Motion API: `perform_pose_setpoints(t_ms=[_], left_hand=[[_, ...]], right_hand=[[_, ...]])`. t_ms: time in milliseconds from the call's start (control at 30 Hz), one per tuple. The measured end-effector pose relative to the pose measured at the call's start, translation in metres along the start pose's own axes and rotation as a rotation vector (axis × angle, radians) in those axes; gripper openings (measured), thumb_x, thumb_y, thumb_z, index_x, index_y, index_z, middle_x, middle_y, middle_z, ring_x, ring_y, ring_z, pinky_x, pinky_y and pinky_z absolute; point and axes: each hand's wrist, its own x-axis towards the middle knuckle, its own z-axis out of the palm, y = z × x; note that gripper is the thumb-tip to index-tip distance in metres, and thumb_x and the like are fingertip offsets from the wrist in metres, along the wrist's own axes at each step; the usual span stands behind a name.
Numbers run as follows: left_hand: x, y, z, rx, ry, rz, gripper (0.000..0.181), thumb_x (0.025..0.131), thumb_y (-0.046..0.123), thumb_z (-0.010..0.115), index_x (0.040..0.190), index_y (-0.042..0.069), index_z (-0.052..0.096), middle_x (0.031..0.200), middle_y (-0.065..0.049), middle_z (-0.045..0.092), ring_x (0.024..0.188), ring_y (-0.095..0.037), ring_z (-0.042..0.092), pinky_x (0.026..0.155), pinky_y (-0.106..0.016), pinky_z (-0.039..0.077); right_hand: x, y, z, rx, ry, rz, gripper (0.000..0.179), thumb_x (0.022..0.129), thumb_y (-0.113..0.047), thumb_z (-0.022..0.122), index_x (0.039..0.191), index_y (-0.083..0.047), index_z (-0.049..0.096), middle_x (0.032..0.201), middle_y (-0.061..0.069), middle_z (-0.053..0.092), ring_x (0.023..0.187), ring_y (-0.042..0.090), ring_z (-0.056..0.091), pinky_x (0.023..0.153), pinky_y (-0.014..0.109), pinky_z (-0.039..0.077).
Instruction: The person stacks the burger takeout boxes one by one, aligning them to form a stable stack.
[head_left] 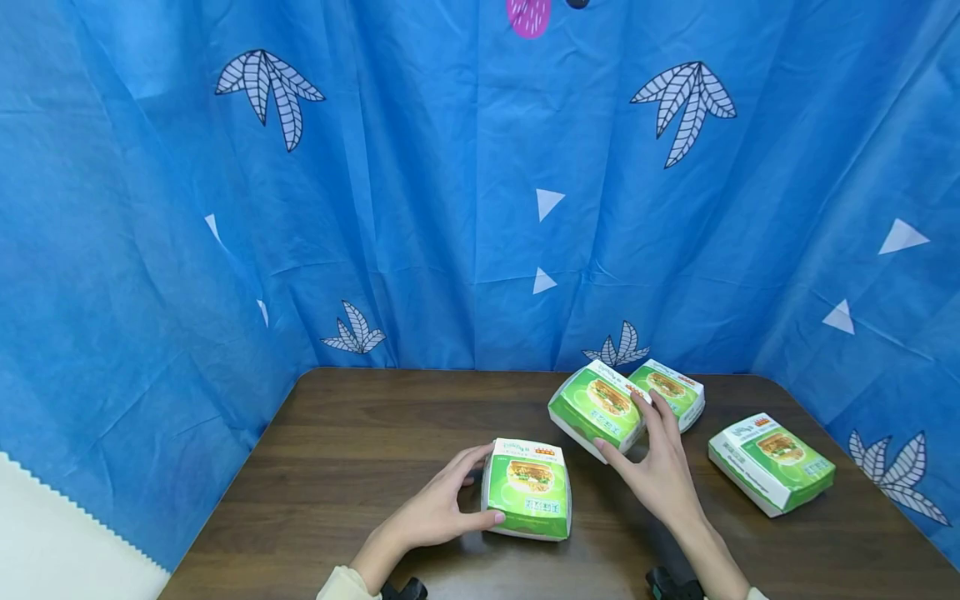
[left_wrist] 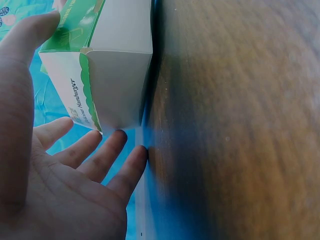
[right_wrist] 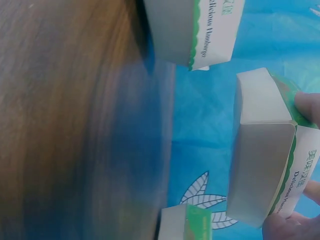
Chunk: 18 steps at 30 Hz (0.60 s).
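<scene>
In the head view a green-and-white hamburger box [head_left: 527, 492] sits on the table beside my left hand [head_left: 431, 508]. The thumb touches its near edge and the fingers spread along its left side; the left wrist view shows these fingers [left_wrist: 114, 150] extended at the carton's side. My right hand [head_left: 660, 479] grips a second hamburger box [head_left: 596, 404] between thumb and fingers. That carton is tilted and raised off the table, and the right wrist view shows its grey underside [right_wrist: 260, 165] with the curtain behind it.
Behind the raised carton stands another hamburger box [head_left: 678, 398] near the table's back edge. One more hamburger box [head_left: 772, 462] lies at the right. The brown wooden table [head_left: 360, 425] is bordered at the back and sides by a blue curtain [head_left: 420, 208].
</scene>
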Motion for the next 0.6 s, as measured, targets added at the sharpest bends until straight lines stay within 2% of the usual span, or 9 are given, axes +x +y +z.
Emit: perform_pose_setpoints(t_ms=[433, 600], left_hand=[[-0.001, 0.001, 0.000, 0.000, 0.009, 0.022, 0.087, 0.091, 0.047, 0.077, 0.161, 0.022, 0.032, 0.158, 0.002, 0.039, 0.141, -0.023, 0.046, 0.111, -0.047, 0.047], [-0.001, 0.002, 0.000, 0.007, 0.008, 0.009, 0.089, 0.090, 0.050, 0.077, 0.161, 0.023, 0.031, 0.159, 0.002, 0.038, 0.141, -0.021, 0.043, 0.112, -0.045, 0.047]], right_hand=[[-0.001, -0.013, -0.006, 0.021, 0.004, -0.015, 0.090, 0.085, -0.037, 0.086, 0.156, -0.006, 0.040, 0.164, 0.026, 0.023, 0.142, 0.055, 0.034, 0.103, 0.076, 0.037], [-0.001, -0.016, -0.008, 0.030, -0.002, -0.030, 0.090, 0.085, -0.038, 0.086, 0.156, -0.007, 0.041, 0.163, 0.025, 0.024, 0.141, 0.053, 0.035, 0.101, 0.075, 0.039]])
